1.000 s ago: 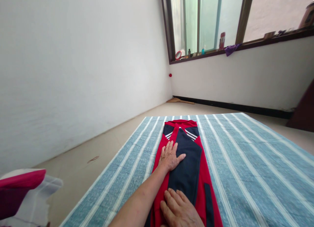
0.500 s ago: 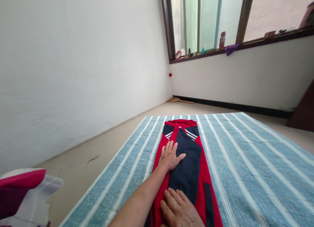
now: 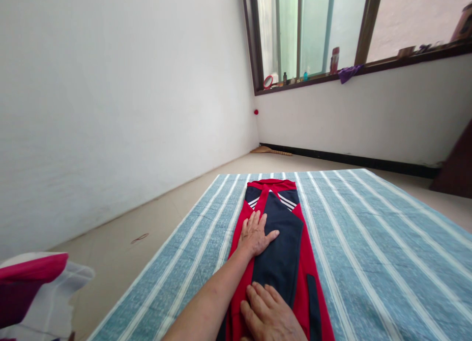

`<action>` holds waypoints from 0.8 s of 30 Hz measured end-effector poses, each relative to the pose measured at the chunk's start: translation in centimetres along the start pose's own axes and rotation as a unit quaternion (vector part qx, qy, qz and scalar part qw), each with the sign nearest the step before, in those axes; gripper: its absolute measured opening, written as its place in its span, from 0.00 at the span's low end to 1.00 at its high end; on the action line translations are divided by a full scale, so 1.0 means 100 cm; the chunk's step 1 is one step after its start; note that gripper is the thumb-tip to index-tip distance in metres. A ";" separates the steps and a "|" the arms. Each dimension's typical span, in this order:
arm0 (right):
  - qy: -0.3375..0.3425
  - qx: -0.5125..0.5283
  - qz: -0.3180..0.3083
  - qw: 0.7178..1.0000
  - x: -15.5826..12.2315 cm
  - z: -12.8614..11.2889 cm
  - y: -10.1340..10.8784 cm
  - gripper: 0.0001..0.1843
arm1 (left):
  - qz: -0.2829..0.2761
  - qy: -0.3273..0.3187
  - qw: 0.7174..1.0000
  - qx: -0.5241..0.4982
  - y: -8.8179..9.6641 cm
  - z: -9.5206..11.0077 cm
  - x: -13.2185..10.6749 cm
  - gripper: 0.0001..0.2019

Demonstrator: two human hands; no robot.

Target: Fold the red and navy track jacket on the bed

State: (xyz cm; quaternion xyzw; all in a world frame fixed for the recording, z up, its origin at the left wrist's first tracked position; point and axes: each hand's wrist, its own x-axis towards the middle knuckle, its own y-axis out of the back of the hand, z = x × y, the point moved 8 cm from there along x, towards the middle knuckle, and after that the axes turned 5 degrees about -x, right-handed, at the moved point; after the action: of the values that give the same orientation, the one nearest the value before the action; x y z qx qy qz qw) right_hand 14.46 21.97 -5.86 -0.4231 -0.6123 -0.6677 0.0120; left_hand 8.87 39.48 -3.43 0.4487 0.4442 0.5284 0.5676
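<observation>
A red and navy jacket (image 3: 280, 238) with white stripes near its collar lies folded into a long narrow shape on a blue cloth with white stripes (image 3: 354, 262). Flat on the upper part of the jacket rests my left hand (image 3: 255, 235), fingers stretched toward the collar and thumb out to the right. Nearer to me, my right hand (image 3: 271, 311) lies palm down on the lower part, its fingers extended. Neither hand grips the fabric. The jacket's near end runs out of the bottom of the view, partly hidden under my right hand and left forearm.
Beyond the cloth-covered surface is a tiled floor (image 3: 155, 215) with a broom (image 3: 273, 150) in the corner. At lower left is a pink and white item (image 3: 33, 277). A windowsill (image 3: 317, 79) holds a red bottle (image 3: 334, 61), a purple cloth (image 3: 348, 73) and several small things.
</observation>
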 end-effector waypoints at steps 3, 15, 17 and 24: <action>0.006 0.000 -0.014 1.000 0.001 -0.001 -0.001 0.27 | 0.000 0.001 1.000 0.001 -0.001 -0.001 0.000 0.42; 0.001 0.002 0.023 1.000 -0.001 0.002 0.002 0.26 | -0.010 0.002 1.000 -0.007 0.001 -0.001 0.001 0.42; 0.005 0.000 0.028 1.000 -0.002 0.001 0.002 0.25 | -0.015 0.008 1.000 -0.008 0.002 0.001 0.003 0.42; 0.009 -0.003 -0.012 1.000 -0.001 0.000 -0.007 0.24 | 0.023 0.013 1.000 -0.005 0.003 0.033 0.017 0.40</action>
State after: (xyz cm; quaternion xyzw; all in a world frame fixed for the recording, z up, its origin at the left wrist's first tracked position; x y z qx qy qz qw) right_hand 14.17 22.12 -6.53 -0.4098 -0.6153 -0.6734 0.0075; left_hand 12.16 41.09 -2.47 0.4494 0.4386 0.5489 0.5517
